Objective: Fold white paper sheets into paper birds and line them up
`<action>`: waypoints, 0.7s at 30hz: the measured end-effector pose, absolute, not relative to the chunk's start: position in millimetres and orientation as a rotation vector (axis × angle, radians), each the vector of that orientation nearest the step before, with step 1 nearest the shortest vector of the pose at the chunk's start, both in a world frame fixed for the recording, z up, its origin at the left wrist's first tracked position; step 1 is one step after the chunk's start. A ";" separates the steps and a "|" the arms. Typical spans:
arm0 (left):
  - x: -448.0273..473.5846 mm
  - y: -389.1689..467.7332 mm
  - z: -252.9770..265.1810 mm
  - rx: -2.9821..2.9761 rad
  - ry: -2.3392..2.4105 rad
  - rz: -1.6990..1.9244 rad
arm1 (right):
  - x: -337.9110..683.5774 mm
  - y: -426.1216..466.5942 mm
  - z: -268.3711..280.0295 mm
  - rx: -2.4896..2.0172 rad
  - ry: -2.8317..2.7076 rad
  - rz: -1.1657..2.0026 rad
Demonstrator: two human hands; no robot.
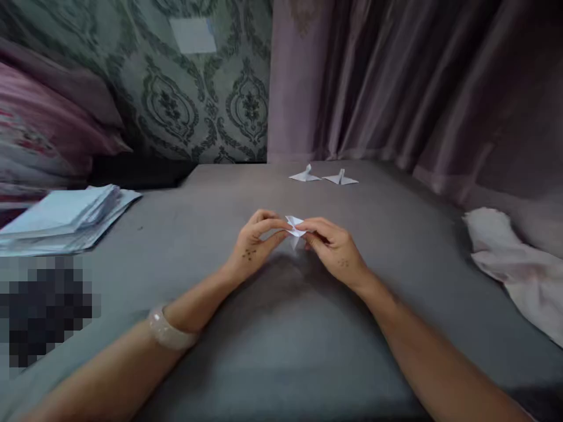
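Between my two hands is a small folded white paper piece [295, 221], held a little above the grey surface with pointed flaps showing up and down. My left hand [255, 243] pinches its left side between thumb and fingers. On the other side my right hand [334, 246] grips it the same way, fingertips close to those of the left. Farther back on the surface stand two finished-looking folded paper birds, one on the left [305, 174] and one on the right [341, 178], with flat spread wings. My fingers cover part of the held paper's folds.
A stack of white paper sheets [65, 214] lies at the left on the grey covered surface [211, 193]. Pale crumpled cloth [514, 246] lies at the right edge. Purple curtains [373, 88] and a patterned wall stand behind; a pink pillow [57, 111] is at far left.
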State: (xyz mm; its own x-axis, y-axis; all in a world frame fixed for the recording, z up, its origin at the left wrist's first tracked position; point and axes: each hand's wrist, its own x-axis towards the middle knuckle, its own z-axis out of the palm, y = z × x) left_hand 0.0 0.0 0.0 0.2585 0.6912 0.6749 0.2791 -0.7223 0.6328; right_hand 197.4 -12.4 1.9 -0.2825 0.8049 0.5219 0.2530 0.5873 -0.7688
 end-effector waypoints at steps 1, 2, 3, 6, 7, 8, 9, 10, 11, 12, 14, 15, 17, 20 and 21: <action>0.1 0.0 0.3 2.163 0.914 1.478 | 197.4 -13.0 2.5 -0.864 -1.832 0.669; 0.2 -0.1 0.7 2.172 0.935 1.489 | 197.5 -13.6 3.1 -0.869 -1.839 0.646; 0.4 -0.3 1.1 2.176 0.948 1.492 | 197.6 -14.2 3.8 -0.877 -1.845 0.627; 0.7 -1.7 2.8 2.171 0.934 1.446 | 197.9 -15.4 6.7 -0.921 -1.856 0.573; 0.8 -2.1 3.1 2.149 0.909 1.414 | 197.8 -15.6 7.7 -0.933 -1.857 0.579; 1.0 -2.4 3.2 2.108 0.872 1.378 | 197.7 -15.8 8.6 -0.933 -1.855 0.606; 1.2 -2.4 3.0 2.048 0.829 1.343 | 197.4 -15.9 9.4 -0.921 -1.852 0.660; 1.5 -2.3 2.5 1.973 0.792 1.316 | 197.0 -16.0 10.2 -0.906 -1.845 0.733; 1.8 -2.0 1.8 1.892 0.765 1.301 | 196.5 -16.2 10.9 -0.897 -1.832 0.812; 2.3 -1.6 1.0 1.817 0.751 1.293 | 196.1 -16.4 11.6 -0.902 -1.812 0.886; 3.6 -1.2 -0.3 1.697 0.755 1.286 | 195.4 -17.1 13.0 -0.948 -1.759 0.988; 4.5 -1.4 -0.7 1.651 0.764 1.286 | 195.2 -17.8 13.8 -0.975 -1.731 1.016; 6.6 -2.4 -1.0 1.580 0.782 1.286 | 194.8 -19.8 15.0 -1.005 -1.686 1.054; 10.2 -4.9 -1.0 1.528 0.833 1.317 | 193.1 -24.3 15.3 -1.044 -1.676 1.069; 11.5 -5.6 -1.0 1.520 0.853 1.331 | 192.1 -25.7 14.8 -1.074 -1.687 1.046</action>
State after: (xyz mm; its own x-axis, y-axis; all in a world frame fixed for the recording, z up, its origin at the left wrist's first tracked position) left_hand 11.5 -5.6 -1.0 0.1778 0.9199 0.3497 -0.0662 -0.3433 0.9369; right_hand 192.1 -25.7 14.8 -0.2636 0.9396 0.2183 0.2224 0.2794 -0.9341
